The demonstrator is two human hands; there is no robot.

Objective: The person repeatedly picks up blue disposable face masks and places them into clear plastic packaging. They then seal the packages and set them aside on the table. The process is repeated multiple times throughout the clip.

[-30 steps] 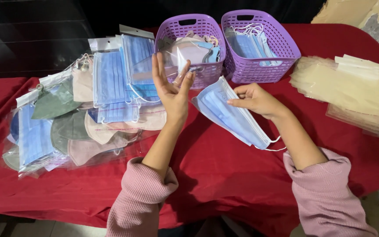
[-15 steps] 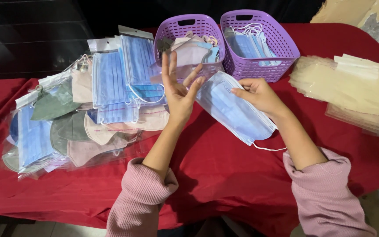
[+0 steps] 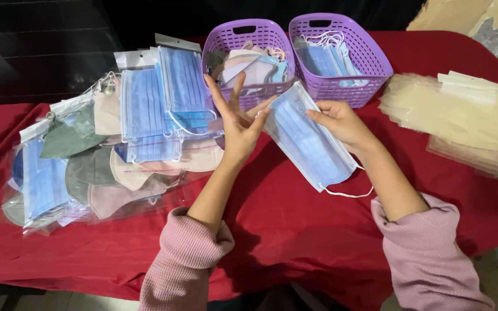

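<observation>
Right hand (image 3: 341,122) pinching blue mask (image 3: 306,138), left hand (image 3: 238,124) splayed

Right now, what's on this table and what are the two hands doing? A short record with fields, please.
left hand: left hand open, fingers spread, touching the mask's corner
right hand: right hand grips the blue face mask, held above the cloth
behind: two purple baskets holding loose masks
left side: pile of bagged masks
right side: stack of clear empty bags
surface: red cloth

red-clothed table (image 3: 295,230): bagged masks (image 3: 116,138), two purple baskets (image 3: 341,86), clear bags (image 3: 462,121).
</observation>
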